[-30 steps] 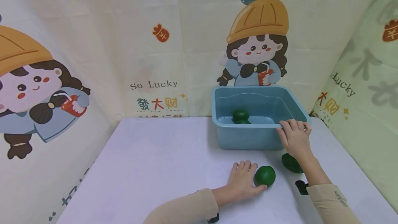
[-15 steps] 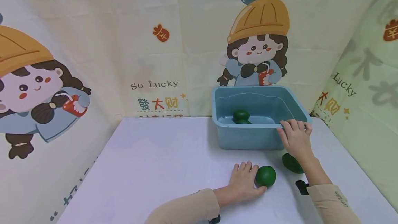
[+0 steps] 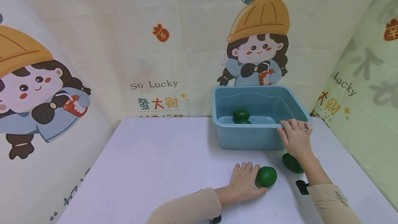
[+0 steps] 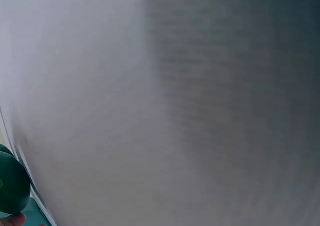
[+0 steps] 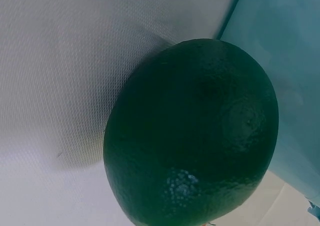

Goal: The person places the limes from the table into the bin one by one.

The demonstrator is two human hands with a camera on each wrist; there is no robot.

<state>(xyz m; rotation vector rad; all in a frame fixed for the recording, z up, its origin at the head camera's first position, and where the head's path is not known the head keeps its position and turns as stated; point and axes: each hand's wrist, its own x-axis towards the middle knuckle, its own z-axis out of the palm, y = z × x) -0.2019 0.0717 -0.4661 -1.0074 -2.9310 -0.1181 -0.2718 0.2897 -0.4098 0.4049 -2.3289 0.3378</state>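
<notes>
My left hand (image 3: 245,184) lies on the white table beside a round dark green lime (image 3: 266,177), its fingers spread to the left of the fruit and the thumb at its near side. In the left wrist view, a fingertip (image 4: 16,219) touches the underside of a lime (image 4: 12,183) at the lower left. My right hand (image 3: 296,139) grips the near right rim of a light blue plastic basin (image 3: 250,137), fingers over the edge and thumb outside. Below that wrist sits another lime (image 3: 292,163), partly covered by the forearm; it fills the right wrist view.
Inside the basin are two more limes, one lime (image 3: 240,115) behind another (image 3: 243,122). The white table (image 3: 161,158) reaches back to a cream cloth wall (image 3: 149,54) printed with cartoon figures. Another cloth panel (image 3: 367,120) stands along the right.
The left hand and the lime beside it have shifted very slightly to the right. The right hand stays on the basin rim, and the basin has not moved.
</notes>
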